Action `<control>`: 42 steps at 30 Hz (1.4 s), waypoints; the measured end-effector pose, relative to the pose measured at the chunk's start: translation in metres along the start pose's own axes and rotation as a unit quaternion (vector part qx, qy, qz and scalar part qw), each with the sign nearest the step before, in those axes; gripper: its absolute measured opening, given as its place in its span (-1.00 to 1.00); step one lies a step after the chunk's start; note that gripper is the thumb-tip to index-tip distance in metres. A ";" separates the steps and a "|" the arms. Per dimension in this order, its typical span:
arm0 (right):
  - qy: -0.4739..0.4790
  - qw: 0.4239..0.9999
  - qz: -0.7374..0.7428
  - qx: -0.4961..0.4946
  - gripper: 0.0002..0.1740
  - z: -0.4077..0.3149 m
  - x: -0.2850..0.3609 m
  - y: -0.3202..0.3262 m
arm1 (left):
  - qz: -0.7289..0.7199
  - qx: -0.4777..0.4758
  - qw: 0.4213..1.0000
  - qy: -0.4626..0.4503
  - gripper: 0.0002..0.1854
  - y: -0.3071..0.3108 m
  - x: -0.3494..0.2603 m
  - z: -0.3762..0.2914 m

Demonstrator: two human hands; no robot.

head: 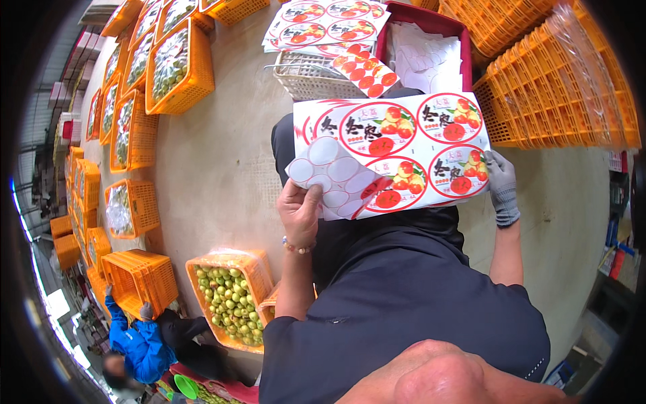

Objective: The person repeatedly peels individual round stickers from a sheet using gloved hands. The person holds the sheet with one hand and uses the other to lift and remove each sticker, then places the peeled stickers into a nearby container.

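A stack of sheets with large round fruit labels (423, 146) lies across my lap, printed with red rings, fruit and writing. My right hand (501, 179), in a grey knit glove, grips the stack's right edge. Between the bare thumb and fingers of my left hand (300, 207) is a smaller whitish sheet of round stickers (328, 174), held over the stack's lower left corner. Its pale side with circle outlines faces up, and some red shows at its right end. A bead bracelet (299, 246) circles my left wrist.
Before me stand a white plastic basket (308, 83) with more label sheets (323, 25), a red sticker sheet (366, 69), and a dark red bin (467, 55) of papers. Stacked orange crates (555, 86) rise right. Fruit-filled crates (237, 303) stand left; a person in blue (144, 348) handles a crate (161, 283).
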State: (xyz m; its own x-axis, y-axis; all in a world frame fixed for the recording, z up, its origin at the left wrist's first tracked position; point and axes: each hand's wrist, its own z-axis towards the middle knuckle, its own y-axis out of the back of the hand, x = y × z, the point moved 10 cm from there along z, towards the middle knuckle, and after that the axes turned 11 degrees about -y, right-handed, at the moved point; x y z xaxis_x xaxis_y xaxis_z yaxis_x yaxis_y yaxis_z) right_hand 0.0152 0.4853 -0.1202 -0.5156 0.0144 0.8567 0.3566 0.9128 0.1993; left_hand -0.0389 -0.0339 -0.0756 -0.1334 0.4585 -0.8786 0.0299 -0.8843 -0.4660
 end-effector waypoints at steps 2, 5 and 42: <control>0.013 0.999 0.035 0.027 -0.61 -0.006 0.014 -0.003 | 0.038 0.037 0.999 -0.002 -0.66 -0.002 0.000 -0.003; 0.018 0.999 0.002 0.041 -0.65 0.005 0.006 0.007 | 0.065 0.074 0.995 0.003 -0.64 -0.008 0.000 -0.003; 0.316 0.872 -0.341 0.152 -0.54 0.418 0.231 -0.366 | -0.028 0.097 0.991 0.087 -0.59 -0.007 0.001 0.001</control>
State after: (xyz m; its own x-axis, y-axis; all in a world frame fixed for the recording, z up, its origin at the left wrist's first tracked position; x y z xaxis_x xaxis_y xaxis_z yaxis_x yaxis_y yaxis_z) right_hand -0.5598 0.3255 -0.1944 0.0395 -0.7152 0.6978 -0.1377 0.6878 0.7127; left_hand -0.0405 -0.0270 -0.0731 0.0434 0.5013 -0.8642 -0.1653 -0.8495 -0.5010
